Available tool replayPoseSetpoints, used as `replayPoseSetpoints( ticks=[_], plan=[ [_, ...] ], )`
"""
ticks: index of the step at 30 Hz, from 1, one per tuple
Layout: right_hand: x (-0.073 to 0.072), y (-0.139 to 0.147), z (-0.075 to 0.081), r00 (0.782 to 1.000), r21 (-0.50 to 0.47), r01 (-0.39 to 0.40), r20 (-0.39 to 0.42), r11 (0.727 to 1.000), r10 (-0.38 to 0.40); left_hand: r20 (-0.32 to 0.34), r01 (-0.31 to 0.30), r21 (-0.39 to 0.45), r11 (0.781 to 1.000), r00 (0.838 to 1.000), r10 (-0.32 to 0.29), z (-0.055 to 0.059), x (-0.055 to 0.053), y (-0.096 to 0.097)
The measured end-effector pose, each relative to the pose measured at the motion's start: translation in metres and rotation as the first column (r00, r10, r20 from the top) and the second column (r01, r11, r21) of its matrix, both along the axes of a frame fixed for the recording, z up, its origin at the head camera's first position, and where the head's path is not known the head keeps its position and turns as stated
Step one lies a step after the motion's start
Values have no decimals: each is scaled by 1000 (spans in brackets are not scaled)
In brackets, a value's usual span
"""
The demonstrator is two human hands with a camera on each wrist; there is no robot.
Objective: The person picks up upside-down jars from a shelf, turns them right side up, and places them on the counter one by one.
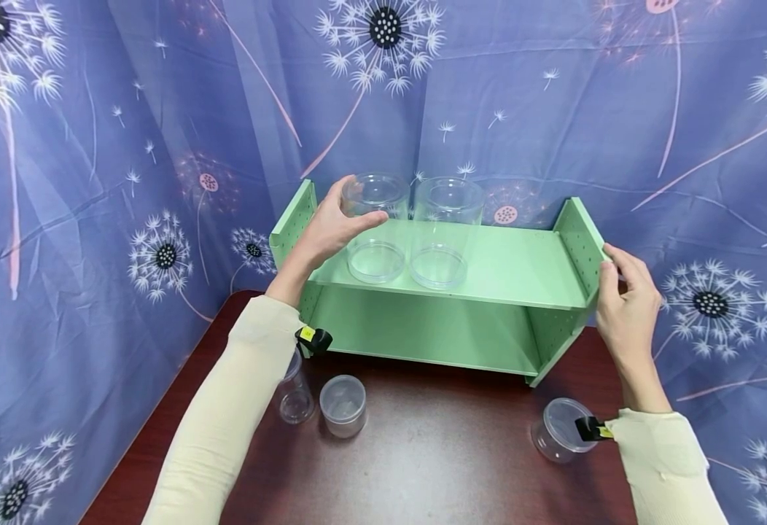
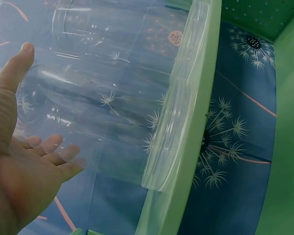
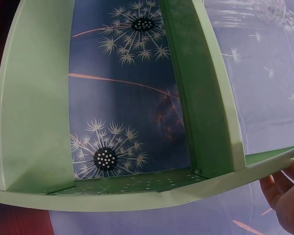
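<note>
Two tall clear plastic jars stand side by side on the upper board of a green two-tier shelf (image 1: pixel 521 262). My left hand (image 1: pixel 336 224) is at the upper part of the left jar (image 1: pixel 377 248), thumb stretched across its near side and fingers at its far left. In the left wrist view that hand (image 2: pixel 29 171) has its thumb and fingers spread wide; contact with the clear wall is hard to tell. The right jar (image 1: pixel 445 240) is beside it, untouched. My right hand (image 1: pixel 629 310) grips the top edge of the shelf's right side panel (image 1: pixel 583 248).
The shelf stands on a dark red-brown table (image 1: pixel 436 452). In front of it are a clear jar (image 1: pixel 294 401) partly behind my left sleeve, a short lidded jar (image 1: pixel 344 408), and another lidded jar (image 1: pixel 557 430) near my right wrist. A blue dandelion-print curtain (image 1: pixel 521 87) hangs behind.
</note>
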State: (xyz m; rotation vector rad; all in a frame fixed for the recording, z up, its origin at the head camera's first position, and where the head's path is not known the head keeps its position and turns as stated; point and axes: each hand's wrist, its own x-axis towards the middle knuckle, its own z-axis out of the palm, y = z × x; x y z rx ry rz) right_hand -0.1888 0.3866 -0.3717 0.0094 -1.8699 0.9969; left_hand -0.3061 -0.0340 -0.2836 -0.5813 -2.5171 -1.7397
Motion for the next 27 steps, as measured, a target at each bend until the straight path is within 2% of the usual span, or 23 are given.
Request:
replayPoseSetpoints(
  ticks=[5,9,19,27],
  plan=[
    [0,0,-1,1000,-1,-4,2,1000,4,-6,-2,61,998,1000,2,-2,2,-3],
    [0,0,-1,1000,2,-4,-2,1000,4,-28,-5,95,995,1000,8,0,8,-10],
    [-1,1,-1,1000,-1,0,-9,1000,0,-45,39,147,988,998,-33,5,27,-31],
    [-1,1,-1,1000,-6,2,-6,1000,-2,-88,56,140,989,995,-44,5,45,-46]
  ],
)
